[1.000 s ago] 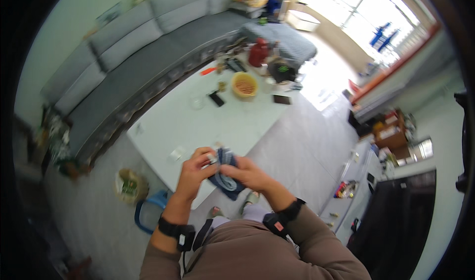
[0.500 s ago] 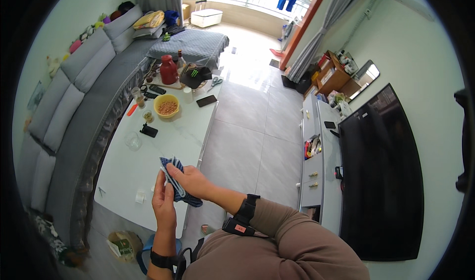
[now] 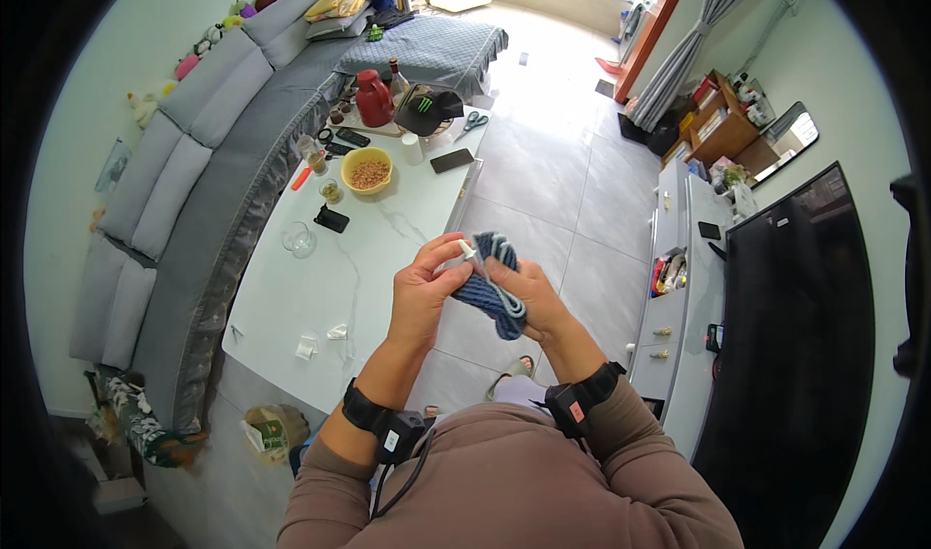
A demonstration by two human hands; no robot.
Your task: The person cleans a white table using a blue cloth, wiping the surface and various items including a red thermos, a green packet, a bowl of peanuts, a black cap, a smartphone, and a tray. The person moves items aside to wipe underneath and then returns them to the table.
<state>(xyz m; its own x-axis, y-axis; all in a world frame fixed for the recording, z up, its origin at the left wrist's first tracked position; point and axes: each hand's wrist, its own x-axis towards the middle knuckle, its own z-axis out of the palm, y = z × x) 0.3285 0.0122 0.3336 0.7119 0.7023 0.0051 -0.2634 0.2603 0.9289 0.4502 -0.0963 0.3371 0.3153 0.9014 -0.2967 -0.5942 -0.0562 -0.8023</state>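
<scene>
In front of my body I hold up a folded blue knitted bundle [image 3: 482, 297] with pale blue edges, beyond the long side of the white table. My right hand [image 3: 531, 302] is closed around its right side, thumb on top. My left hand [image 3: 419, 289] is at its upper left corner, thumb and fingers pinching a small white piece [image 3: 468, 251] that lies against the knit. Whether that piece is fixed to the bundle I cannot tell. What exactly the knitted thing is does not show, as it is folded and partly covered by my fingers.
On the white table [image 3: 281, 316] stand a yellow bowl of nuts [image 3: 368, 172], a red jug [image 3: 373, 99], a black cap [image 3: 427, 113], a phone [image 3: 451, 161], scissors [image 3: 473, 122] and white scraps [image 3: 306, 346]. A grey sofa [image 3: 238, 151] runs along the left; a television [image 3: 805, 336] stands right.
My hands and the knitted bundle have moved right and up in the view, away from the table's near end. The view has shifted, and the left hand now pinches a white piece.
</scene>
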